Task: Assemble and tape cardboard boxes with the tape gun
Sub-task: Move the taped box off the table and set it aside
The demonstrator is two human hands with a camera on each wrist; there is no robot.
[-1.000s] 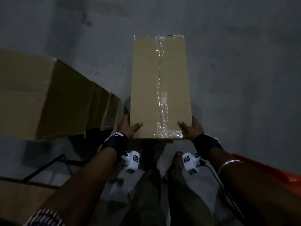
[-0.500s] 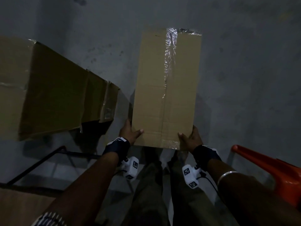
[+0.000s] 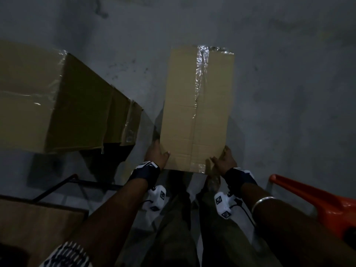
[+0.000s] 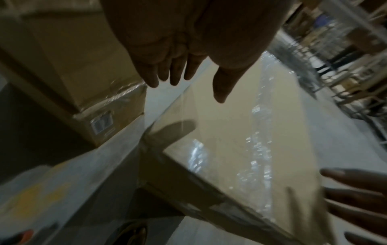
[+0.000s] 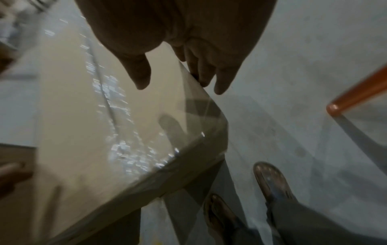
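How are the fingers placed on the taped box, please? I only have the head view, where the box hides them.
Observer: The left wrist view shows the left hand with its fingers straight down the side of the box, thumb on the top face.
Operator: Thank you. And the right hand?
Observer: The right wrist view shows the right hand placed likewise: fingers straight along the side edge, thumb over the top.

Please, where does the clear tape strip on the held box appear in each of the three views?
Head: the clear tape strip runs along the middle seam of the cardboard box, upper centre.
Left wrist: the strip glints right of centre.
Right wrist: it glints left of centre.
Shared landmark: the right hand on the box's near corner.
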